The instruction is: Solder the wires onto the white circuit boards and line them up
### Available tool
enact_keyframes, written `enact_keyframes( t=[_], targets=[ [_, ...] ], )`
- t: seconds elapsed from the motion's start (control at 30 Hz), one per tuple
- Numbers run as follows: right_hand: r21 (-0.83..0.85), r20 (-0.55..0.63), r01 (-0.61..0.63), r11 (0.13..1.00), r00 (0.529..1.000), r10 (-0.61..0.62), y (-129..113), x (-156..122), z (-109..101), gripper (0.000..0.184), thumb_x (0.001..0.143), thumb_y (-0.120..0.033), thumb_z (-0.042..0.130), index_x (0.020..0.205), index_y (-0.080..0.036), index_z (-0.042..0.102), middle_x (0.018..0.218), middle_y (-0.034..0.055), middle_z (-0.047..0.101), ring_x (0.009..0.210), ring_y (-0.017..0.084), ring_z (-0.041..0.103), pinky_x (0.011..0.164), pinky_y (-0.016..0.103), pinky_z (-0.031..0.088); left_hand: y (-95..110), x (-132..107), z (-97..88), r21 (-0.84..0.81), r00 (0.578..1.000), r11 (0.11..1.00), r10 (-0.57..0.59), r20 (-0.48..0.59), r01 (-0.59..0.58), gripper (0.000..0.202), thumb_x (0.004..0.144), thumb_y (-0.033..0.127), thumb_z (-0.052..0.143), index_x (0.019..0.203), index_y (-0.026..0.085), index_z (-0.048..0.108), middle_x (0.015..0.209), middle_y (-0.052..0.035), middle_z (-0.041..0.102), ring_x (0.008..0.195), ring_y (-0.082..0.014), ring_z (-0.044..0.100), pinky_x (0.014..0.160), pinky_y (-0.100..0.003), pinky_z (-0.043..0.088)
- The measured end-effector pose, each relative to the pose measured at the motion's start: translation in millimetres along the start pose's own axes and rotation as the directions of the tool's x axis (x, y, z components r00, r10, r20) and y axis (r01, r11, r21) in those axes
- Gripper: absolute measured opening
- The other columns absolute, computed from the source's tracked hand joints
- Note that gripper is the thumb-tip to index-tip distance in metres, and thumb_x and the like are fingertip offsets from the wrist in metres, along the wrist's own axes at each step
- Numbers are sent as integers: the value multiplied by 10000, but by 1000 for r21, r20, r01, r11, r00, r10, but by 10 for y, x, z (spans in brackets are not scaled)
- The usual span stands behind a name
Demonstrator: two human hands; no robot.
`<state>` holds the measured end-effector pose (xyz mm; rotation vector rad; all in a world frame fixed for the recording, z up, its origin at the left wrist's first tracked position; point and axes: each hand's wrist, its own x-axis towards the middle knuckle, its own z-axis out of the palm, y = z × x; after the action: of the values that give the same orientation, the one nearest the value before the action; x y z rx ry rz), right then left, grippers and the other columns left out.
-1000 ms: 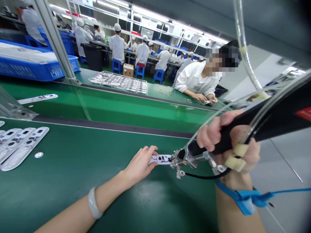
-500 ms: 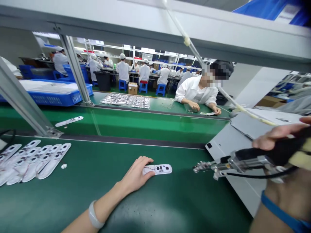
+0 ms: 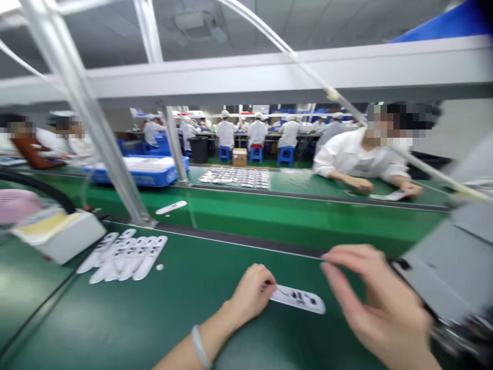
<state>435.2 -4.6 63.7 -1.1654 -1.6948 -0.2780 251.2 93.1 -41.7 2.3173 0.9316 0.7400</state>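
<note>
A white elongated plate with rounded ends and small dark electronic parts (image 3: 302, 299) lies on the green bench. My left hand (image 3: 252, 292) is closed, its fingertips pinching at the plate's left end, which they hide. Just right of the plate, my right hand (image 3: 379, 306) is raised over the bench, somewhat blurred. Its thumb and index finger form a C with no object visible between them. A metal tool (image 3: 462, 334), smeared by motion, appears beyond my right wrist at the lower right edge.
Several similar plates (image 3: 148, 259) lie grouped at left beside a small white disc (image 3: 159, 267). A white box (image 3: 61, 234) with a black cable stands farther left. One plate (image 3: 171, 207) rests on the green strip beyond. A grey machine (image 3: 442, 262) borders the right; a co-worker (image 3: 358, 154) sits opposite.
My right hand has come off the metal tool and moved left toward the plate. My left fingers have curled into a pinch at the plate's left end. The camera view has swung left and up.
</note>
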Motion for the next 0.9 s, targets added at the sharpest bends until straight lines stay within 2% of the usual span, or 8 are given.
enact_keyframes(
  t=[0.03,0.1,0.23,0.33,0.43,0.5,0.7,0.9],
  targets=[
    [20,127,22,1000,992,-24,42,-78,208,72,849,-234,604,921,-236,610,924,37,622,874,179,600,779,291,465,-3,2,10,38,1000,999,2,-1,-2,86,821,86,617,789,164,637,822,-26,639,830,-171,569,799,-275,446],
    [58,331,-71,996,942,48,227,-313,592,82,867,-318,573,875,-241,599,895,34,633,830,169,618,692,243,495,-36,24,33,113,1000,994,2,-6,-1,35,819,136,646,816,172,648,841,-21,646,854,-172,578,831,-265,452],
    [86,440,-265,960,875,202,740,-764,1053,221,852,-447,539,842,-232,585,847,60,638,756,184,627,648,247,523,-129,99,49,230,996,969,86,34,-91,118,912,243,565,924,176,661,897,-28,642,868,-163,571,865,-257,451],
    [93,515,-378,921,810,281,833,-804,1024,200,853,-412,524,883,-223,583,878,62,635,798,186,624,705,264,519,-86,94,18,329,987,931,147,66,-161,182,941,188,490,994,186,664,898,-40,628,880,-187,543,839,-292,447],
    [126,505,-476,871,786,356,673,-653,920,164,846,-322,449,817,-207,562,815,53,606,757,182,593,719,296,490,-30,60,-26,372,976,904,179,124,-213,208,936,123,460,932,183,658,853,-43,608,882,-202,519,814,-323,440],
    [143,553,-551,822,734,395,572,-557,901,116,801,-275,451,767,-199,532,787,42,575,741,178,569,708,305,472,-35,49,-35,345,984,922,152,93,-175,190,941,146,465,908,190,647,884,-41,606,881,-202,520,825,-338,439],
    [103,585,-618,779,671,455,497,-508,884,40,695,-198,494,732,-193,510,777,16,549,736,162,540,700,294,443,-52,25,27,279,990,950,132,43,-138,198,956,159,417,901,174,606,890,-39,596,858,-191,536,908,-385,421],
    [97,611,-682,725,615,498,524,-464,926,60,641,-164,510,694,-189,500,731,6,534,705,150,509,671,280,417,-61,22,-14,258,991,957,121,50,-130,178,939,159,449,874,187,612,870,-24,595,842,-179,549,856,-332,433]
  ],
)
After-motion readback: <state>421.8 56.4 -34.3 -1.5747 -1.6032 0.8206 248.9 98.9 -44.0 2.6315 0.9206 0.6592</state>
